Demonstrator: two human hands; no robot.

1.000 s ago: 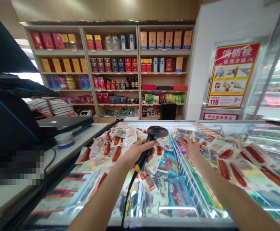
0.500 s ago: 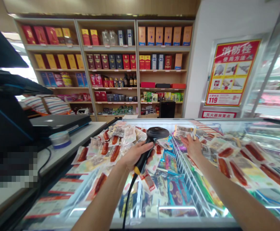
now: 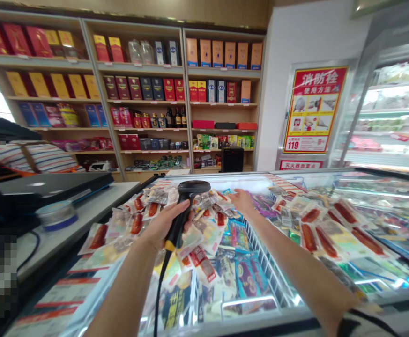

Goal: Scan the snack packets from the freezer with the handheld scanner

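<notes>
My left hand (image 3: 171,220) is wrapped round the handle of a black barcode scanner (image 3: 193,187), its head up and its cable hanging toward me. Beneath it lies a heap of clear sealed food packets, several holding red sausages (image 3: 136,223). My right hand (image 3: 242,202) reaches across to the right edge of this heap. Its fingers are closed at the edge of a sealed food packet (image 3: 221,196) and seem to grip it, though the fingertips are small in view. Blue ice-cream wrappers (image 3: 249,271) lie below, under the freezer's glass.
A white wire basket divider (image 3: 260,252) runs inside the chest freezer. More sausage packets (image 3: 327,241) lie on the glass at right. At left is a counter with a tape roll (image 3: 56,215) and a black device (image 3: 55,187). A person in a striped top (image 3: 53,157) is behind it.
My right hand has moved left, from a packet right of the wire divider to the left heap. That packet is gone from its old spot. The view has turned right; my left hand keeps the scanner.
</notes>
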